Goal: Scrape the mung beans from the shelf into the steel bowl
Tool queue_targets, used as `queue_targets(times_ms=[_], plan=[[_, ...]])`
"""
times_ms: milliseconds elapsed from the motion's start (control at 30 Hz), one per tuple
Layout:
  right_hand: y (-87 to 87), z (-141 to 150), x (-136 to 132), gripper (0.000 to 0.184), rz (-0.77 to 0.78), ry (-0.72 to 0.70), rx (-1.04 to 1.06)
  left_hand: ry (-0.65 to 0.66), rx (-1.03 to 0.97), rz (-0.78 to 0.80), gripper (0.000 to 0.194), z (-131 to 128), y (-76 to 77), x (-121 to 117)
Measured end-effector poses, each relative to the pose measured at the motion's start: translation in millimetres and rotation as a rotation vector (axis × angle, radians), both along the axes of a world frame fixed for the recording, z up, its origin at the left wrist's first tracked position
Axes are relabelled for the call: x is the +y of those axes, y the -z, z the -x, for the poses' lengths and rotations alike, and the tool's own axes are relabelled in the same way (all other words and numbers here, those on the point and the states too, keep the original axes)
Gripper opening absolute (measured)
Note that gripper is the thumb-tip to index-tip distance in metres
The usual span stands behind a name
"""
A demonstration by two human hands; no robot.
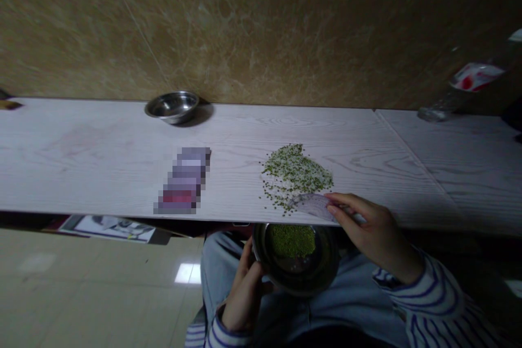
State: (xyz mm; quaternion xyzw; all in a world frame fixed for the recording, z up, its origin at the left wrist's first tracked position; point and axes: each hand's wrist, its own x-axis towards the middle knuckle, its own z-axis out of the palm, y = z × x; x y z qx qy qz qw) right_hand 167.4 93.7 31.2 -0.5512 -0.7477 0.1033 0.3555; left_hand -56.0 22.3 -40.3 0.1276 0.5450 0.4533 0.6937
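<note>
My left hand (249, 285) grips the left rim of a metal bowl (326, 277), held over my lap just below the table's front edge. Inside the bowl are many mung beans (291, 240), mostly towards its far side. On the table above it lies a loose pile of mung beans mixed with white grains that look like rice (294, 167). Between thumb and fingers, my right hand (369, 228) pinches a thin, flat purplish card (313, 205) with fine lines on it. The card touches or hovers at the pile's near edge; I cannot tell which.
A second metal bowl (173, 107) stands against the wall at the back left. A blurred-out oblong object (183, 179) lies left of the pile. At the far right is a clear plastic bottle (477, 76) with a red and white label. Papers (110, 228) sit beneath the tabletop.
</note>
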Motion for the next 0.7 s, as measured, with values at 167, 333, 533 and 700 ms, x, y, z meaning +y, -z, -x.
queue_targets(times_ms=[167, 333, 533, 700], plan=[[-0.5, -4.6, 1.4, 0.019, -0.012, 0.039, -0.007, -0.002, -0.016, -0.013, 0.072, 1.1, -2.8, 1.2], [-3.0, -2.1, 1.3, 0.019, -0.008, 0.018, -0.014, -0.011, -0.016, -0.014, 0.074, 0.7, -4.1, 1.6], [-5.8, 2.7, 0.7, 0.019, -0.006, -0.006, -0.012, -0.033, -0.013, 0.003, 0.076, 3.1, -3.0, -0.4], [-2.9, -1.4, 1.9, 0.02, -0.007, 0.025, 0.0, -0.038, -0.014, -0.001, 0.076, 3.6, -4.6, -0.5]])
